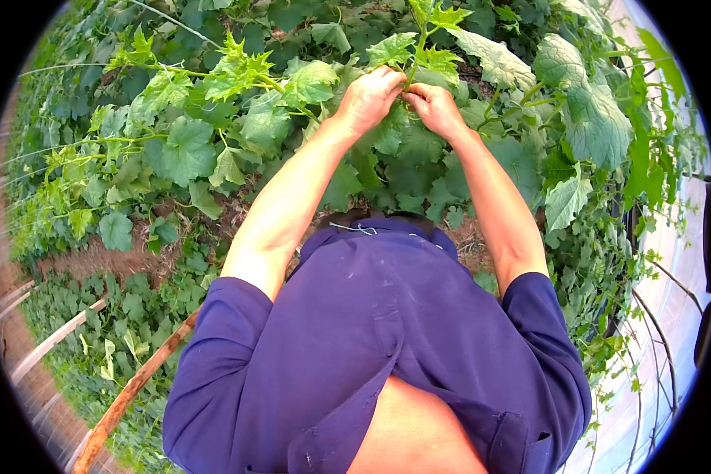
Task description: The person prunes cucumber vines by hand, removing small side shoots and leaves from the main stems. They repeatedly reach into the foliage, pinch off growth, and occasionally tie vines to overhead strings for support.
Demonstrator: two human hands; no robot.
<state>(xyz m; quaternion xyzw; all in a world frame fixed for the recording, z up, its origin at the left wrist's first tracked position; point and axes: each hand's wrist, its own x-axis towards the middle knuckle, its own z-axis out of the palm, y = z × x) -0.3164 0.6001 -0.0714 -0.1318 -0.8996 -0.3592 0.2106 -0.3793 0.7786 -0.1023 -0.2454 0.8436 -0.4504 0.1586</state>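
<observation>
Both my hands are raised together in front of me at a green vine stem with bright young leaves at its top. My left hand is closed, its fingertips pinching at the stem from the left. From the right, my right hand pinches close beside it, thumb and fingers pressed together. The fingertips nearly meet, and anything small between them is hidden. Just above my left hand spreads a lobed leaf; a large drooping leaf hangs to the right of the stem.
Dense leafy vines surround my hands. Thin strings stretch across the foliage at the left. Wooden poles lean at the lower left, near bare brown soil. A pale translucent sheet wall curves along the right, with thin dark stems before it.
</observation>
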